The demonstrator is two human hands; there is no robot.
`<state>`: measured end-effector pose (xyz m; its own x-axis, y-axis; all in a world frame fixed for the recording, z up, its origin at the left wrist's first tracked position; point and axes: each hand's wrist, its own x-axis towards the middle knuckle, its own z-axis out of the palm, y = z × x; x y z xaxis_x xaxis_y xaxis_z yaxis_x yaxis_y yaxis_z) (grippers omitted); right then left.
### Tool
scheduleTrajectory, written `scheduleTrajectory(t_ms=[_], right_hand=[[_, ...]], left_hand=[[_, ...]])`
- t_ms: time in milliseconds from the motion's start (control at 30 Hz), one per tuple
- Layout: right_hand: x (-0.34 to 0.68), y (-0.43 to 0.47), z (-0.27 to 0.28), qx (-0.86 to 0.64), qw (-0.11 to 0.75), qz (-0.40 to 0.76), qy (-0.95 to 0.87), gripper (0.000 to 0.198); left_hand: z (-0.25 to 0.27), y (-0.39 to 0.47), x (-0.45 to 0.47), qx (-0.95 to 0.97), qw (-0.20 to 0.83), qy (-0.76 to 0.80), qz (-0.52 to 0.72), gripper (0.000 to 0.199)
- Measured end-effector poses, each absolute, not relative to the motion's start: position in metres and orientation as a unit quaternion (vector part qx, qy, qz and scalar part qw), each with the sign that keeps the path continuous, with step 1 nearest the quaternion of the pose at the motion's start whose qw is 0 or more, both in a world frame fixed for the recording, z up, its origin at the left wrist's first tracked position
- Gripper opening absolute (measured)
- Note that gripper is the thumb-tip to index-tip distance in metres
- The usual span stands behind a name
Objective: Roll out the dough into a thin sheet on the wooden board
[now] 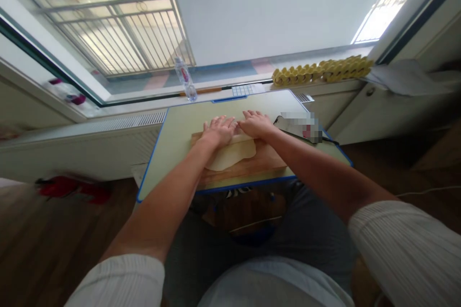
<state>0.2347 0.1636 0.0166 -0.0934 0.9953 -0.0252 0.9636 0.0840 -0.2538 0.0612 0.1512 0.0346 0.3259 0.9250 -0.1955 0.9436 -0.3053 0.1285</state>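
Note:
A thin pale sheet of dough (232, 156) lies on a wooden board (248, 165). Along the sheet's far side runs a pale, rounded strip, partly under my hands; whether it is a rolling pin or rolled-up dough I cannot tell. My left hand (220, 130) presses palm down on the strip's left part, fingers stretched forward and slightly apart. On the right part rests my right hand (255, 124), also palm down with extended fingers. The two hands almost meet at the thumbs. My palms hide what is directly beneath them.
The board sits on a small blue-edged table (176, 136). A phone (297, 129) lies at the table's right, partly blurred out. Beyond the far edge stand a clear plastic bottle (186, 80) and a yellow ruffled object (322, 71) on the sill, before a window.

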Motion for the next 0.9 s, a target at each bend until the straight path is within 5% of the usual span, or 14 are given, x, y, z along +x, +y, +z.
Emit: scheduleTrajectory(t_ms=[533,900], right_hand=[[0.23,0.035,0.003,-0.676,0.124,-0.039,-0.726,0.067],[0.232,0.156,0.016,-0.663,0.077,0.067,-0.742,0.063]], left_hand=[[0.023,0.033,0.064,0.821,0.03,0.57,0.025,0.065],[0.027,0.153,0.06,0.806,0.082,0.586,-0.001,0.065]])
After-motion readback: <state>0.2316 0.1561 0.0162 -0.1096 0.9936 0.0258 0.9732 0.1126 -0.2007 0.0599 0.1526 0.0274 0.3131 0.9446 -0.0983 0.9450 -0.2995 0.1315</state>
